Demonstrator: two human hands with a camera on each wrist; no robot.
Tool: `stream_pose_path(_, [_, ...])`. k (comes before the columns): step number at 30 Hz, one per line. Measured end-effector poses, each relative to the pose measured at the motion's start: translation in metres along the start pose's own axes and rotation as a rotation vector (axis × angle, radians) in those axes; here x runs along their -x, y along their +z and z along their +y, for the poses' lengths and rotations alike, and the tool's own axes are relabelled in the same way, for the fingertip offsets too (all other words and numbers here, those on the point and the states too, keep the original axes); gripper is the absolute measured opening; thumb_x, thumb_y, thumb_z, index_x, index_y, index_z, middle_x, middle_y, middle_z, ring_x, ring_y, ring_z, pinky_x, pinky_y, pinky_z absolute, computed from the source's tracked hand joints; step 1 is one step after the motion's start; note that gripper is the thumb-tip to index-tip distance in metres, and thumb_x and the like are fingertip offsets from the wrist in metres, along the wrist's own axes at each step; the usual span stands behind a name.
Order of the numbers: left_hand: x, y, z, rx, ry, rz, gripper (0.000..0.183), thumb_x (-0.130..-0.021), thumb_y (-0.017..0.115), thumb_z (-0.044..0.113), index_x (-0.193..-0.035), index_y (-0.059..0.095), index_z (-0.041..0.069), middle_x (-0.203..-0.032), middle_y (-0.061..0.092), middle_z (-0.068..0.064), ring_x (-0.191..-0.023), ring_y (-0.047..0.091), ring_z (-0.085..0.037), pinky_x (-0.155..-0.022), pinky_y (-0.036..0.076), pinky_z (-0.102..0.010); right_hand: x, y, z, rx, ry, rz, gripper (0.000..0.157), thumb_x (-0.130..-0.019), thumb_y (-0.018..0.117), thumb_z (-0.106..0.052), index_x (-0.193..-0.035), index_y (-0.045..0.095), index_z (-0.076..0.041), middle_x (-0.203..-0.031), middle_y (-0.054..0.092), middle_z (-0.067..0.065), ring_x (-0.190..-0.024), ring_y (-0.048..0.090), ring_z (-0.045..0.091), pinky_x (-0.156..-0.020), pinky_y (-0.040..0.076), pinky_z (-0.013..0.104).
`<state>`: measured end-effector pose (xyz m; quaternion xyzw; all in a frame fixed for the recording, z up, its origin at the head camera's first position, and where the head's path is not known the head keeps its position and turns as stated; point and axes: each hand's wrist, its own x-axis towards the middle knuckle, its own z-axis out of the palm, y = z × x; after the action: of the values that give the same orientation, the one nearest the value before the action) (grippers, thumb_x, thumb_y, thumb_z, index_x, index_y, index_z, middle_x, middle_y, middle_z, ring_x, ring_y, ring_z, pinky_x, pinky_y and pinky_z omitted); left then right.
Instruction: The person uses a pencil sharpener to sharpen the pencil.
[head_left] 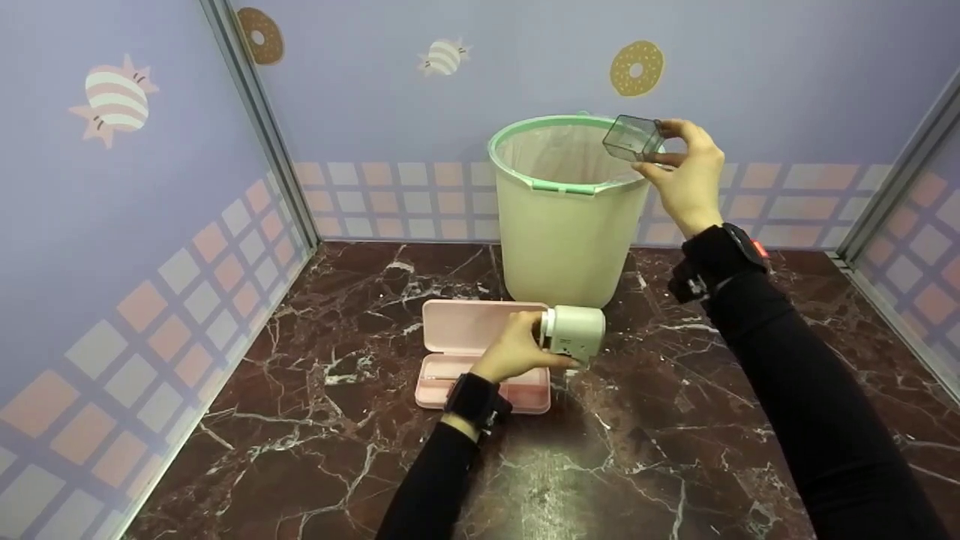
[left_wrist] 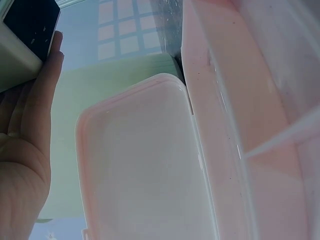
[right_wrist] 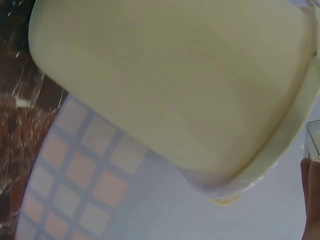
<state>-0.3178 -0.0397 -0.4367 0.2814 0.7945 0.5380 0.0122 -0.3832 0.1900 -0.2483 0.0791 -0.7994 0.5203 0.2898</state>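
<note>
My left hand point(head_left: 517, 351) grips a small pale green device point(head_left: 583, 330) with a white end, tipped on its side above the pink case. In the left wrist view a dark flat face of the device point(left_wrist: 35, 22) shows beyond the fingers. My right hand point(head_left: 691, 176) pinches a see-through grey plastic container point(head_left: 628, 139) between thumb and fingers, tilted over the bin's right rim. Only a corner of that container point(right_wrist: 314, 140) appears in the right wrist view. Below the left hand lies a pink pencil case point(head_left: 465, 328), its lid raised and its divided tray partly hidden by the wrist.
A tall pale green bin point(head_left: 566, 247) with a mint rim and a clear liner stands at the back of the dark marbled table point(head_left: 337, 450). Lilac printed panels point(head_left: 375, 90) wall the table at the back and both sides.
</note>
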Motion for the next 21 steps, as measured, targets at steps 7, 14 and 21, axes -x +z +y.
stream_pose_path(7, [0.000,0.001,-0.001,-0.004,0.002,0.007,0.054,-0.061,0.092,0.009,-0.109,0.069,0.004,-0.102,0.074,-0.013,-0.084,0.070,-0.014,-0.076,0.058,-0.024,0.013,-0.011,0.008,-0.197,0.016,-0.004,0.058,-0.081,0.074,0.006,-0.135,0.054,-0.002,-0.130,0.054,0.010,-0.086,0.069,0.000,-0.082,0.056,0.017])
stream_pose_path(14, [0.001,-0.001,-0.001,0.020,0.029,0.002,0.054,-0.061,0.093,0.013,-0.108,0.069,0.005,-0.102,0.075,-0.010,-0.087,0.071,-0.013,-0.080,0.058,-0.025,0.045,-0.012,0.022,-0.432,-0.026,-0.012,0.057,-0.077,0.071,0.016,-0.130,0.055,0.005,-0.125,0.056,0.010,-0.089,0.071,0.011,-0.083,0.057,0.021])
stream_pose_path(21, [0.002,-0.003,-0.001,0.061,-0.011,0.003,0.053,-0.061,0.092,0.012,-0.108,0.069,0.008,-0.101,0.075,-0.007,-0.086,0.071,-0.014,-0.079,0.059,-0.028,0.090,-0.009,0.038,-0.382,-0.049,-0.054,0.056,-0.079,0.071,0.013,-0.132,0.053,0.006,-0.121,0.061,0.006,-0.096,0.069,0.014,-0.085,0.057,0.022])
